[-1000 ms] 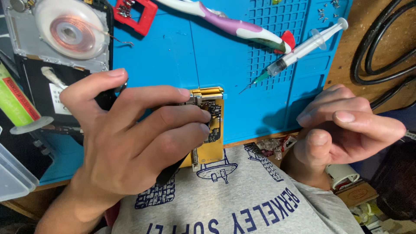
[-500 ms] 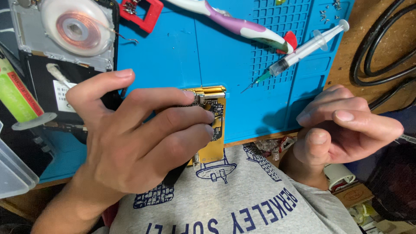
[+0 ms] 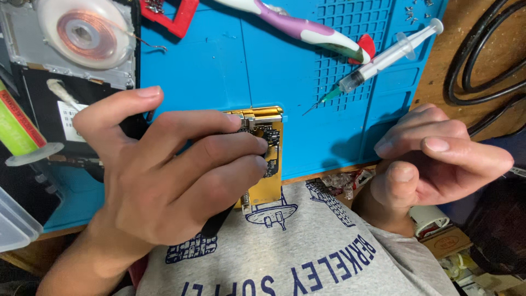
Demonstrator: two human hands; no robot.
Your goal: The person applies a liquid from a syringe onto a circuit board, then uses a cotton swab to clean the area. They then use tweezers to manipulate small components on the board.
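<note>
A gold phone frame with an exposed circuit board point(image 3: 270, 164) lies at the near edge of the blue work mat point(image 3: 219, 71). My left hand point(image 3: 164, 175) covers its left side, with fingertips resting on the board. This hand grips a slim black tool point(image 3: 216, 223), whose end sticks out below the palm; the tip is hidden under the fingers. My right hand point(image 3: 433, 159) hovers off the mat's right side, fingers loosely curled around the thumb, with nothing seen in it.
On the mat lie a syringe with a green tip point(image 3: 378, 60), a purple and white toothbrush point(image 3: 307, 30) and a red frame point(image 3: 175, 16). A copper wire spool point(image 3: 85, 30) and a green tube point(image 3: 19, 129) sit at the left. Black cables point(image 3: 482, 60) lie on the wooden bench.
My left hand's fingers have slid slightly over the board. My right hand stays in the same place.
</note>
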